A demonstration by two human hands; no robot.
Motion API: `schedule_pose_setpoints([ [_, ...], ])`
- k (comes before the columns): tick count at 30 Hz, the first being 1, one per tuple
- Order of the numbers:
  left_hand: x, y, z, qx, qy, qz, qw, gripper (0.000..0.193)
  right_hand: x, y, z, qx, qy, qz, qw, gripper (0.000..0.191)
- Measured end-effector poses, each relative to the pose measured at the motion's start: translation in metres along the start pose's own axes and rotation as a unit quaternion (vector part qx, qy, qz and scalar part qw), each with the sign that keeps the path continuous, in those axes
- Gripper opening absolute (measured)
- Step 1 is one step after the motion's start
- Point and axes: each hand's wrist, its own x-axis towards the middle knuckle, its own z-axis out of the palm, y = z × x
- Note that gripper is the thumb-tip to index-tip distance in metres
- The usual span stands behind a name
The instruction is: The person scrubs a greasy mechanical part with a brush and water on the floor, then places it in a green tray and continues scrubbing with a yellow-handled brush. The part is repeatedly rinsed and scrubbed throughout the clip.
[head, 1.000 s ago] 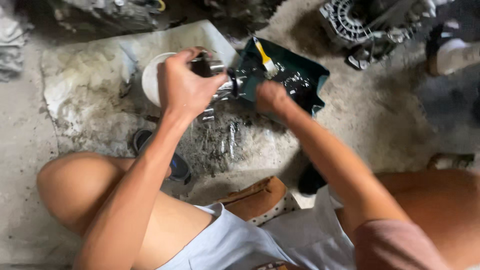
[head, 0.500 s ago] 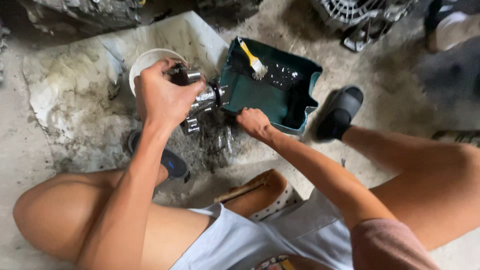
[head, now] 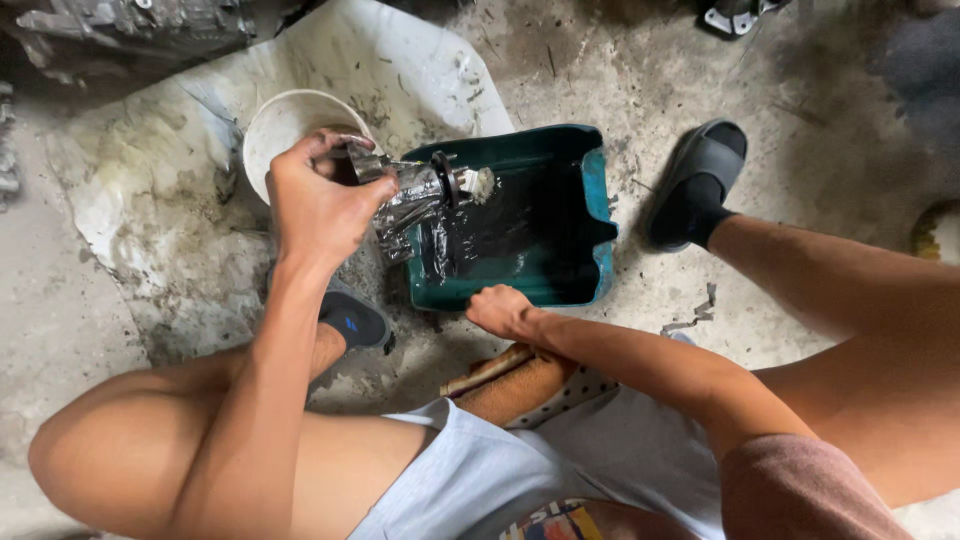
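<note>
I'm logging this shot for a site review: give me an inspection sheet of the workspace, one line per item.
Surface: stained concrete floor, a dirty pale sheet spread over part of it.
Job's things: greasy metal part held above the teal tray; brush lying in the tray.
Clutter: white bucket beside the tray.
Grippers: left hand grips the metal part; right hand touches the tray's near rim.
Cables: nothing seen.
Surroundings: machinery at top left; black sandal on one foot.
</note>
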Motion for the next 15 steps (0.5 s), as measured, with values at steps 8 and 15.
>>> schedule_pose_setpoints([
  [8, 0.003, 0.002, 0.010, -0.075, 0.012, -0.009, 0.997, 0.032, 0.003, 0.032, -0.002, 0.145, 0.020, 0.076, 0.986, 0.032],
  [15, -0.001, 0.017, 0.000, -0.176, 0.077, -0.045, 0.980, 0.033, -0.013, 0.157, -0.126, 0.693, 0.208, 0.101, 0.683, 0.048],
])
